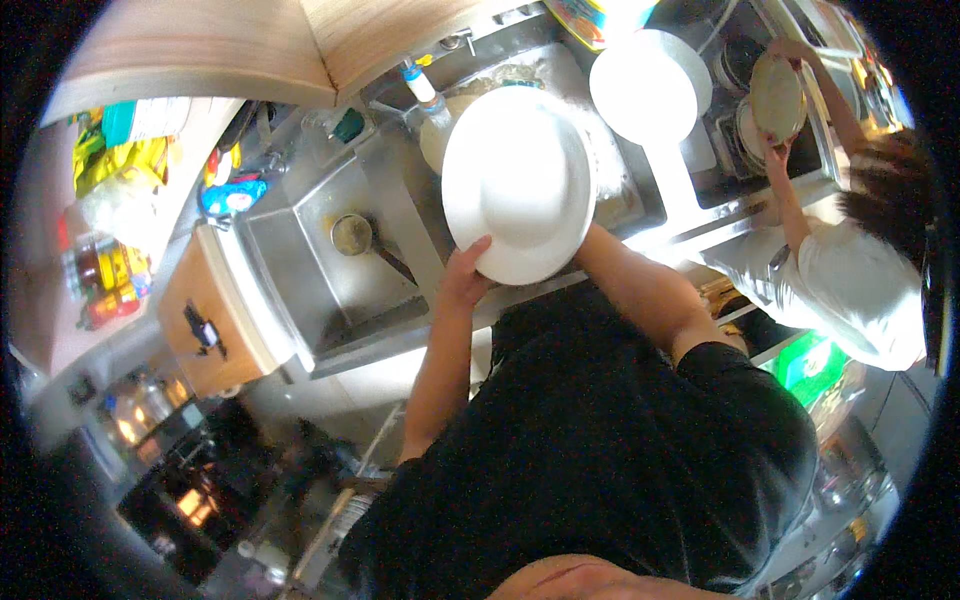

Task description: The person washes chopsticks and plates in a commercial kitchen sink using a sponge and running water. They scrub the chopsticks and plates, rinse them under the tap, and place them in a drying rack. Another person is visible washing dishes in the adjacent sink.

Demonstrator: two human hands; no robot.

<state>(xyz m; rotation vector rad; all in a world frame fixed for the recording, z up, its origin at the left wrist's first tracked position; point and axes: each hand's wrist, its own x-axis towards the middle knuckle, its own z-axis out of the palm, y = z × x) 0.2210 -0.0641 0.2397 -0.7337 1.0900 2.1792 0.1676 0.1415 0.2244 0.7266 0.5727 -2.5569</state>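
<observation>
A large white oval dish (519,187) is held tilted over the steel sink basin. My left hand (469,271) grips its lower left edge, the thumb lying on the face. My right arm reaches to the dish's right side; the dish hides most of that hand (590,232), so its grasp is not fully seen. Behind the dish, the basin (630,195) shows wet, cloudy contents, and a pale round plate (435,142) is partly covered by the dish. A faucet with a white and blue nozzle (420,84) points down at the upper left of the dish.
A ladle-like pan (352,235) lies in the left basin (270,247). White plates (643,86) stand right of the middle basin. At far right a co-worker holds an oval plate (778,97) over another basin. A wooden cabinet (217,45) overhangs the upper left; packaged goods (120,262) sit below it.
</observation>
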